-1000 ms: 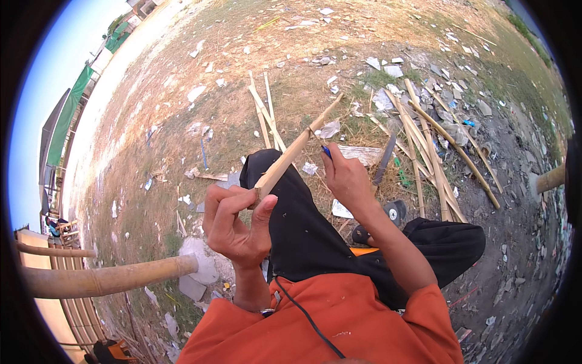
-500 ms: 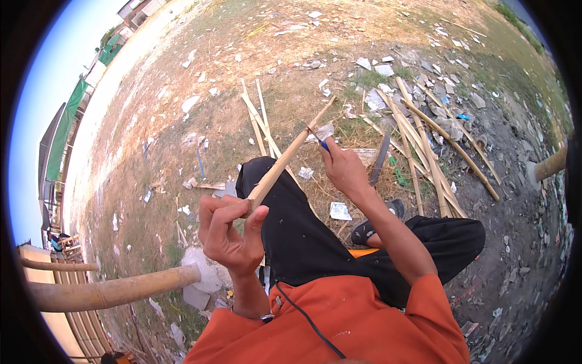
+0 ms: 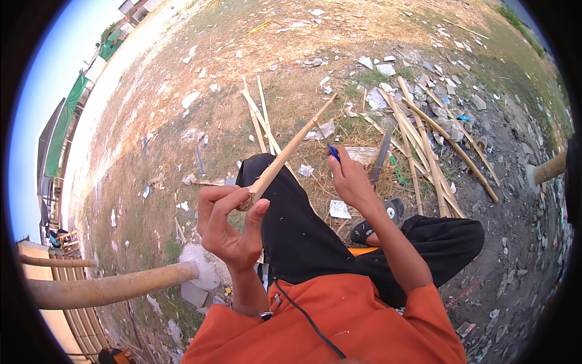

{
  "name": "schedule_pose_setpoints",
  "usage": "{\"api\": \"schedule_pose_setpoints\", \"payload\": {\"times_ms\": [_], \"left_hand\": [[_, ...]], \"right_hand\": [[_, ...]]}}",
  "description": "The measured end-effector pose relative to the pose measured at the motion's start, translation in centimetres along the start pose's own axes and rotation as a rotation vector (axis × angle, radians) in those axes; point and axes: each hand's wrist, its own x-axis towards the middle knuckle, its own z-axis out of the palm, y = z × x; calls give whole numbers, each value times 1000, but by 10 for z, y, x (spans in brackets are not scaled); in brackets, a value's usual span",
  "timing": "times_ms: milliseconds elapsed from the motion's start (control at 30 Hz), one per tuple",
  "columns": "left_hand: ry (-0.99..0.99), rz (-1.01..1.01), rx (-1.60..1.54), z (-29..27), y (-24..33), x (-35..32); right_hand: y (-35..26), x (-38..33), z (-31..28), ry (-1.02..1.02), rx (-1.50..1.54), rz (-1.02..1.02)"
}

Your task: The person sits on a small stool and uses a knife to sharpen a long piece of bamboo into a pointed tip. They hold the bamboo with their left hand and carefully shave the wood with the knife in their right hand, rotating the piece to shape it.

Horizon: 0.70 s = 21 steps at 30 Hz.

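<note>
Bamboo strip point(image 3: 291, 147), long and pale, is held up over the person's lap. Its near end sits in the left hand point(image 3: 233, 227), and its far end points up and away over the dirt ground point(image 3: 200, 60). The left hand has its fingers curled and pinches the near end of the strip between the thumb and the fingers. The right hand point(image 3: 351, 182) is just beside the strip, a little to the right of its middle. Its fingers are pressed together around a small blue thing point(image 3: 333, 151), which pokes out at the top. I cannot tell if the blue thing touches the strip.

Below the hands are black trousers point(image 3: 303, 242) and an orange shirt point(image 3: 339, 321). A thin black cord point(image 3: 309, 321) runs across the shirt. More bamboo sticks point(image 3: 424, 139) lie in a loose pile on the ground to the right, with bits of litter all about. A thick bamboo pole point(image 3: 109, 288) lies at the lower left. A long dark blade point(image 3: 380, 158) rests on the ground past the right hand.
</note>
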Motion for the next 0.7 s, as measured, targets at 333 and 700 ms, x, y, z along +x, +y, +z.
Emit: {"api": "schedule_pose_setpoints", "payload": {"times_ms": [333,700], "left_hand": [[33,1,7,0,1,-9],[-25,64,12,0,0,-9]], "right_hand": [[-111,-71,-22,3,35,-396],[-80,-53,-6,119,-150,-357]]}}
